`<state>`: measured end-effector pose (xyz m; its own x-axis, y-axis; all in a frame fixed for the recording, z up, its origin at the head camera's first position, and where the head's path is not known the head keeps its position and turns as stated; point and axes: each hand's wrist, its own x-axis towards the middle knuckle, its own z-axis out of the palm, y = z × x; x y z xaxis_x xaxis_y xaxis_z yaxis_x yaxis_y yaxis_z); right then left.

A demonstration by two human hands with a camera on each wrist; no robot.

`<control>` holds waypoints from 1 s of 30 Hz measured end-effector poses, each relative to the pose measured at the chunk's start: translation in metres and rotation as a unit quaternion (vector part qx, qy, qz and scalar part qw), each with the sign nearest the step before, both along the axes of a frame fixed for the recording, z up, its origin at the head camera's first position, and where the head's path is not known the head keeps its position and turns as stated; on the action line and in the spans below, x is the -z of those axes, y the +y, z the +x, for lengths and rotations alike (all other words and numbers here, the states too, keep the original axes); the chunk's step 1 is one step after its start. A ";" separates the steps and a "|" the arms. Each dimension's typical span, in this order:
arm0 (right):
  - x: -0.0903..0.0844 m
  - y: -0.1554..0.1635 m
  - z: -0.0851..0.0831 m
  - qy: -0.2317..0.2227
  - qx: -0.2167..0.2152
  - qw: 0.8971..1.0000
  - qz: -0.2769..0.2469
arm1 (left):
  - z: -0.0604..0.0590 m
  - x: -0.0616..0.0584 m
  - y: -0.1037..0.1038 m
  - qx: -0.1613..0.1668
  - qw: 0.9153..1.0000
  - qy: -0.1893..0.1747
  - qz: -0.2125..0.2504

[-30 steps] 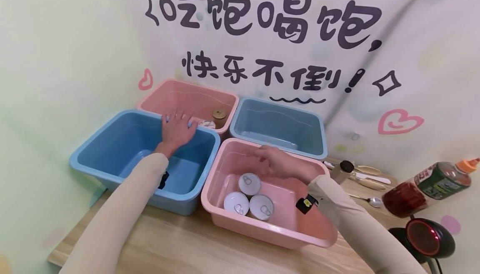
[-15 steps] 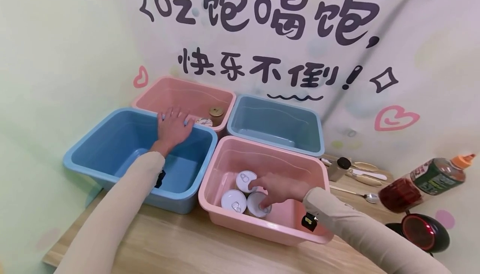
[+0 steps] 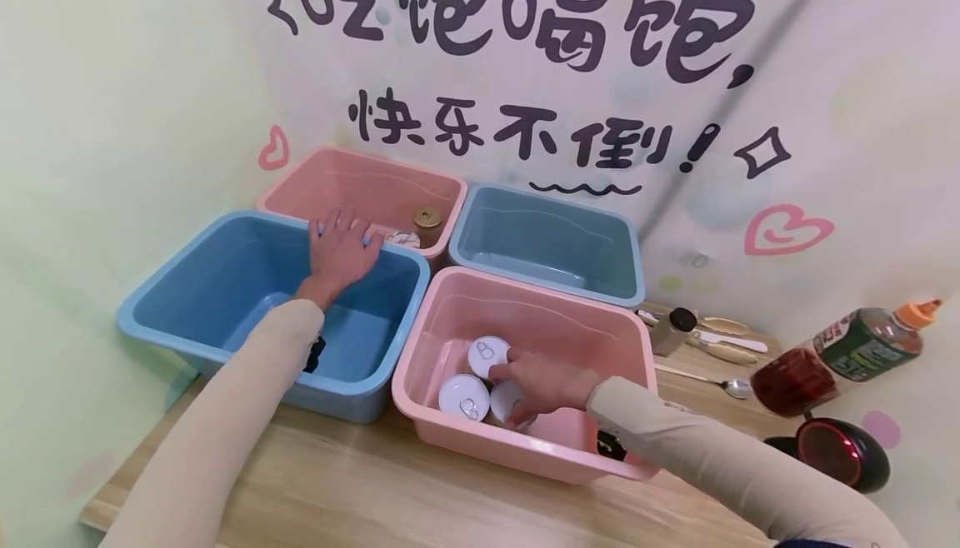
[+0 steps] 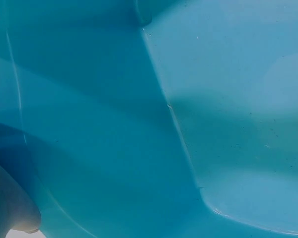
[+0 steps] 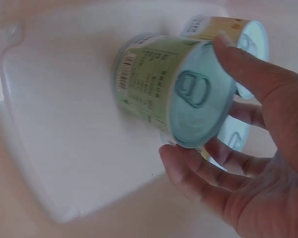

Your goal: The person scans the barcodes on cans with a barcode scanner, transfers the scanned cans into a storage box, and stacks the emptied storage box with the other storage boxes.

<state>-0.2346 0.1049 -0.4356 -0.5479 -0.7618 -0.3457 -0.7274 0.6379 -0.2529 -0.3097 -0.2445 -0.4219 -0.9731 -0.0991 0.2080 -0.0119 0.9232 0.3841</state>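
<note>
My right hand [image 3: 551, 383] reaches down into the near pink tub [image 3: 517, 452]. In the right wrist view its thumb lies on the lid edge of a pull-tab can [image 5: 149, 82] with a green label, and the fingers bend round the opposite side. Two more pull-tab cans [image 3: 463, 398] with white lids stand against it, one with a yellow-orange label. My left hand [image 3: 341, 255] rests on the far rim of the blue tub [image 3: 258, 356], fingers stretched over it. Only the tub's inside and a bit of that hand [image 4: 15, 203] show in the left wrist view.
Behind stand another pink tub [image 3: 322, 177] holding a gold-lidded jar [image 3: 427, 223], and a blue-grey tub [image 3: 547, 236]. At right are a black-capped container [image 3: 673, 331], cutlery [image 3: 723, 340], a spoon [image 3: 735, 387], a red sauce bottle [image 3: 832, 356] and a black device [image 3: 843, 454].
My right hand has come down from above the pink tub's far side onto the nearest right can, and its fingers have closed round it. The left hand has stayed on the blue rim.
</note>
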 end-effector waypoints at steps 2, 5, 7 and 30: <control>0.002 -0.002 0.001 0.013 0.002 1.000 0.009 | 0.001 0.000 -0.001 0.002 1.000 -0.005 0.004; 0.005 -0.004 0.002 0.011 0.013 1.000 0.015 | 0.002 -0.001 -0.001 0.001 1.000 -0.007 0.003; 0.006 -0.005 0.002 0.002 0.023 1.000 0.016 | 0.002 -0.002 -0.001 0.000 1.000 -0.007 0.001; -0.003 0.004 0.003 -0.090 0.138 0.986 0.014 | 0.002 -0.002 0.000 0.002 1.000 -0.004 0.006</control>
